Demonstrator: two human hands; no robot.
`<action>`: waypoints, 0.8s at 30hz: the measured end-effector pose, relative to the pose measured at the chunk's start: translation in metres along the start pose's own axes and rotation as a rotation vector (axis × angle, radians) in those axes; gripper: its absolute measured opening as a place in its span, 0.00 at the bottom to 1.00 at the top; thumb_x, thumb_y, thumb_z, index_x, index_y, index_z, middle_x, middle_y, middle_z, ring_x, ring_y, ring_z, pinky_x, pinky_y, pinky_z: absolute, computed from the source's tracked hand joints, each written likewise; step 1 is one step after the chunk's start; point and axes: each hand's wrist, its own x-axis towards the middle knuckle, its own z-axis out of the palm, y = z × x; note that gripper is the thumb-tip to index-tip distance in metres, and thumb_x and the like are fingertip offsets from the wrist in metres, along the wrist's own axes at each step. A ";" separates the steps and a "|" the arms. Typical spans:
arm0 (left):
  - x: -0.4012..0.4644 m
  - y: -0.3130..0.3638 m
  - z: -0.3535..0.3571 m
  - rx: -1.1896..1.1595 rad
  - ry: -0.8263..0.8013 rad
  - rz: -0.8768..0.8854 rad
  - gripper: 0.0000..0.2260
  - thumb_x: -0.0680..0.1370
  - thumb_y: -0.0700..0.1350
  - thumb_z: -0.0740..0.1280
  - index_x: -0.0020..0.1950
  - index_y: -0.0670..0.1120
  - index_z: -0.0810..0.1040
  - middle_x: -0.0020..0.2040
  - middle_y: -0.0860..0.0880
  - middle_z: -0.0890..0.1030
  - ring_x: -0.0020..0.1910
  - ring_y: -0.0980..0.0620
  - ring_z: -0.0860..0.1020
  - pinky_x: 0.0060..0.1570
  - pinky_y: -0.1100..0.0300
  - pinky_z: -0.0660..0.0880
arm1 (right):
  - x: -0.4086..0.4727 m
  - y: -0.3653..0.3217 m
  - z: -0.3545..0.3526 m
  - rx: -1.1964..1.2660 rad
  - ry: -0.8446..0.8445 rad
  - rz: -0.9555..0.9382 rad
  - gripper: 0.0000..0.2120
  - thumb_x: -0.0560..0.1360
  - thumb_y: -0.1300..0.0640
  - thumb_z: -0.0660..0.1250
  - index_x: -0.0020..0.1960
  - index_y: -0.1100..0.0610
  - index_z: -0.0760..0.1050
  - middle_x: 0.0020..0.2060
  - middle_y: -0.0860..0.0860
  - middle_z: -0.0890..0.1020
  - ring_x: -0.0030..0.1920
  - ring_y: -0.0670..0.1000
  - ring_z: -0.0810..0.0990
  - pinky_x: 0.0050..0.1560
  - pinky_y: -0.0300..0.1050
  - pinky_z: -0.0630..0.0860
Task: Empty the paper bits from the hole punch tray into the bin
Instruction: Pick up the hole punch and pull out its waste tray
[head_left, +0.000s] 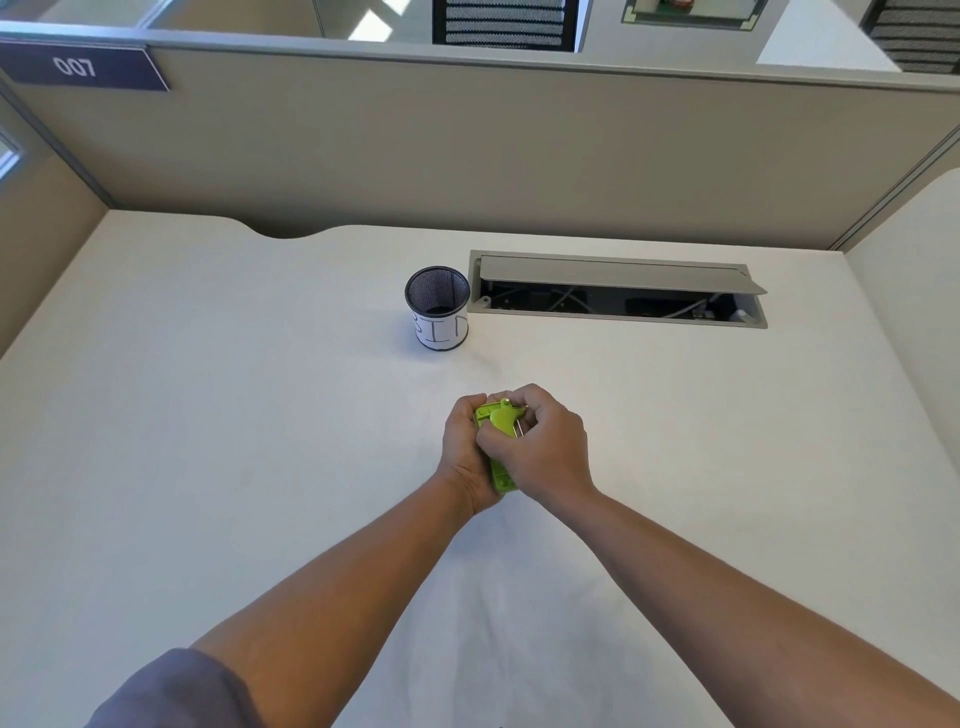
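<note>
A lime-green hole punch is held over the middle of the white desk, clasped between both hands. My left hand wraps its left side and underside. My right hand closes over its right side, thumb pressed on the green top. Most of the punch body and its tray are hidden by my fingers. The bin, a small black mesh cup with a white paper label reading "BIN", stands upright on the desk beyond the hands, a little to the left.
An open grey cable hatch is set into the desk just right of the bin, its flap raised. Beige partition walls close off the back and sides of the desk.
</note>
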 end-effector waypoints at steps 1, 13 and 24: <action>0.000 0.000 0.001 0.009 -0.007 0.003 0.10 0.66 0.53 0.65 0.39 0.47 0.78 0.36 0.48 0.81 0.34 0.49 0.81 0.35 0.60 0.78 | -0.001 0.000 0.000 0.008 0.004 -0.006 0.13 0.58 0.43 0.70 0.42 0.38 0.76 0.29 0.31 0.78 0.33 0.38 0.77 0.28 0.27 0.65; -0.003 -0.002 0.002 -0.041 0.018 0.004 0.14 0.73 0.54 0.60 0.39 0.47 0.78 0.35 0.48 0.81 0.33 0.48 0.82 0.34 0.61 0.78 | -0.001 0.002 -0.001 0.007 0.016 -0.047 0.13 0.58 0.44 0.70 0.42 0.43 0.77 0.28 0.34 0.78 0.31 0.40 0.77 0.29 0.31 0.67; -0.005 0.001 0.005 -0.041 0.021 0.004 0.11 0.69 0.53 0.62 0.40 0.47 0.77 0.36 0.47 0.81 0.34 0.48 0.82 0.34 0.61 0.78 | 0.000 -0.001 -0.002 0.011 0.023 -0.067 0.15 0.57 0.44 0.70 0.43 0.45 0.79 0.29 0.35 0.79 0.32 0.42 0.78 0.32 0.37 0.72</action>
